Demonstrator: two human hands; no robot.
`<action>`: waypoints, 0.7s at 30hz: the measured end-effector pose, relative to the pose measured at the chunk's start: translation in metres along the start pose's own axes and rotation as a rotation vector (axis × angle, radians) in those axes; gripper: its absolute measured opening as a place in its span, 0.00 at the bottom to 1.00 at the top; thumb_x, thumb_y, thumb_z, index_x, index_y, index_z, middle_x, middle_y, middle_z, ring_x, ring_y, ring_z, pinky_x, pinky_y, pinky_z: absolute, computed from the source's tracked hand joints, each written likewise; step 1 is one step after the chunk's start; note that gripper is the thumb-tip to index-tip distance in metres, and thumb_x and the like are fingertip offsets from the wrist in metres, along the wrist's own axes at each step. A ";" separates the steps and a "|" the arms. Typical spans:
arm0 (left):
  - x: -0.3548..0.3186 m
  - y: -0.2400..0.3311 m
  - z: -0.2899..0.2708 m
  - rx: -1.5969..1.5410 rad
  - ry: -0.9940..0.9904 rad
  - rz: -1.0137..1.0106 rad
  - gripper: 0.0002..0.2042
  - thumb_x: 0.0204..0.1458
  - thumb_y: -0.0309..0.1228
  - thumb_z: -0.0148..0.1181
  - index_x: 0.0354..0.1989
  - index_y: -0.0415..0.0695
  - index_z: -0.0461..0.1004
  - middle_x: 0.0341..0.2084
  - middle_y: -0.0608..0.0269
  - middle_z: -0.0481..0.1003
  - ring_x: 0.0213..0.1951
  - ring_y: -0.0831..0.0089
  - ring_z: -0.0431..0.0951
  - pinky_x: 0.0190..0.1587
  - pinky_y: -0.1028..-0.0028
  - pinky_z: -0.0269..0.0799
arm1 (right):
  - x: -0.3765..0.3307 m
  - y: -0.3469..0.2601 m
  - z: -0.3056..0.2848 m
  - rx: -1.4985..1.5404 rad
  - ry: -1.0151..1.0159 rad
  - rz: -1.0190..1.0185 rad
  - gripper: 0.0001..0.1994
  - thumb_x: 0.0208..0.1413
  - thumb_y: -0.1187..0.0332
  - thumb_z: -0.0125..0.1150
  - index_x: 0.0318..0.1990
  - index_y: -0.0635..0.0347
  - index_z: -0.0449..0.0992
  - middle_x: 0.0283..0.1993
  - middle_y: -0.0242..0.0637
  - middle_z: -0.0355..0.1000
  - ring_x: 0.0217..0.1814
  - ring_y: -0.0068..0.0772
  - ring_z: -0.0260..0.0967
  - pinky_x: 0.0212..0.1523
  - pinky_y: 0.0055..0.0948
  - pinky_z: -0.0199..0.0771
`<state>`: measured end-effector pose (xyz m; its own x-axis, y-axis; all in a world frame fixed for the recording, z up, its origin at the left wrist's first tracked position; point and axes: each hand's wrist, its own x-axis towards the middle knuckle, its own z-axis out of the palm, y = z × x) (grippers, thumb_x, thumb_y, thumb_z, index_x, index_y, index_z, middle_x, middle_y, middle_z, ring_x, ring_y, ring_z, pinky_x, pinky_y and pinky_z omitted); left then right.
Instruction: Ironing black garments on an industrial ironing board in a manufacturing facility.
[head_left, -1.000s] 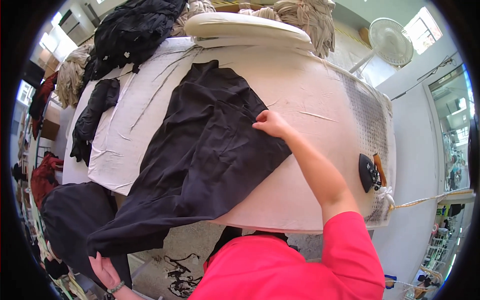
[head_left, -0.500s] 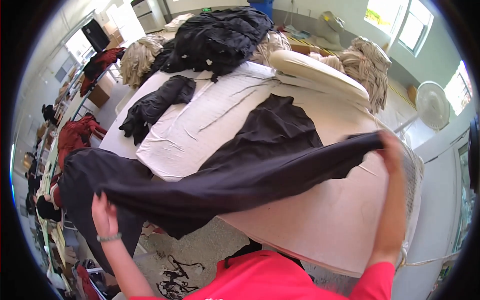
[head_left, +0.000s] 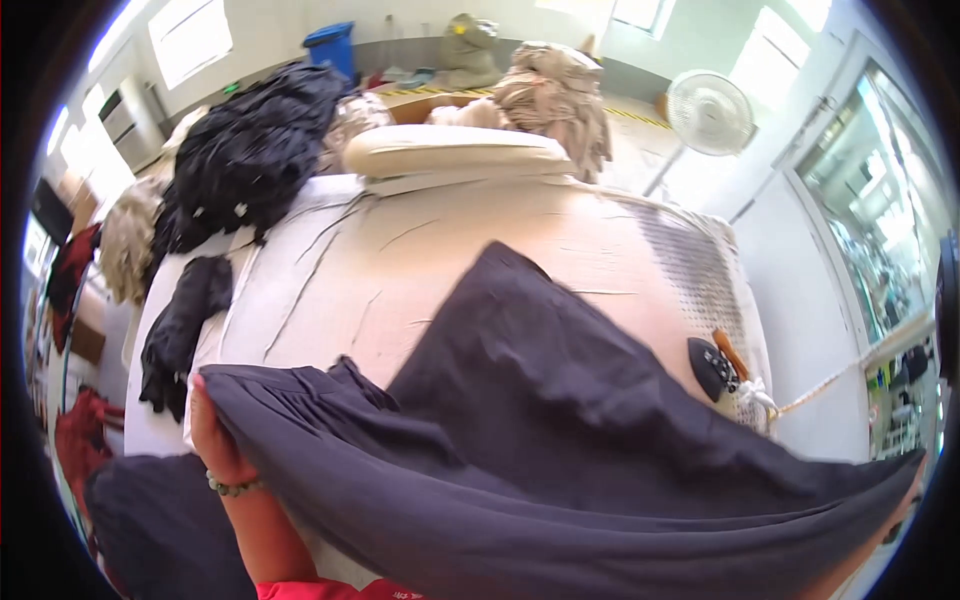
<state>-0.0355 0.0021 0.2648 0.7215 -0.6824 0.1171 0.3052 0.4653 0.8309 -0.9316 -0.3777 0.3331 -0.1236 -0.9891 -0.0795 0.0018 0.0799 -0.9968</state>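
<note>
A wide dark cloth (head_left: 560, 400), near black with a gathered stretch towards its left end, spreads across the near half of the padded ironing table (head_left: 400, 235). My left hand (head_left: 215, 440) is closed on its upper left corner, the wrist wearing a beaded bracelet. Out at the far right, my right hand (head_left: 910, 492) grips the opposite corner, and the cloth hides most of its fingers. The near edge sags between both hands, while a pointed part lies on the table's middle. A black iron (head_left: 710, 368) with a brown handle rests beyond the cloth, at the table's right side.
A bundled black garment (head_left: 185, 325) lies on the table's left, below a large black heap (head_left: 265, 150). A cream padded board (head_left: 455, 152) stands along the back edge. Beige cloth piles (head_left: 555, 100) and a white fan (head_left: 708, 112) are behind. More dark fabric (head_left: 165, 525) hangs at lower left.
My view has turned right, bringing the iron into sight. The cloth, stretched in a narrow band before, now spreads wider and nearer to me. Both hands still hold it; the right has come lower.
</note>
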 end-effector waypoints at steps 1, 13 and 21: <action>0.021 -0.012 0.012 0.001 -0.079 -0.010 0.21 0.70 0.44 0.45 0.53 0.37 0.74 0.46 0.53 0.80 0.48 0.61 0.81 0.56 0.62 0.75 | 0.001 -0.010 0.042 -0.095 0.017 -0.019 0.19 0.64 0.54 0.59 0.52 0.60 0.78 0.50 0.36 0.76 0.51 0.31 0.74 0.55 0.33 0.72; 0.314 0.094 -0.007 0.124 -0.180 0.152 0.22 0.71 0.35 0.44 0.67 0.33 0.62 0.63 0.48 0.70 0.65 0.58 0.68 0.73 0.54 0.57 | 0.194 -0.057 0.308 -0.428 0.045 -0.466 0.16 0.62 0.54 0.63 0.42 0.60 0.81 0.31 0.32 0.75 0.26 0.25 0.71 0.22 0.25 0.72; 0.225 -0.031 -0.112 0.313 -0.014 -0.203 0.21 0.70 0.39 0.48 0.63 0.36 0.70 0.61 0.60 0.73 0.62 0.67 0.72 0.67 0.64 0.63 | 0.228 0.090 0.317 -0.592 -0.195 0.021 0.16 0.61 0.54 0.63 0.37 0.60 0.82 0.27 0.31 0.75 0.22 0.26 0.71 0.18 0.28 0.74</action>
<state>0.1871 -0.1029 0.2048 0.6567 -0.7517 -0.0615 0.2345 0.1259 0.9639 -0.6454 -0.6347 0.2225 0.0545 -0.9865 -0.1545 -0.5549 0.0987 -0.8260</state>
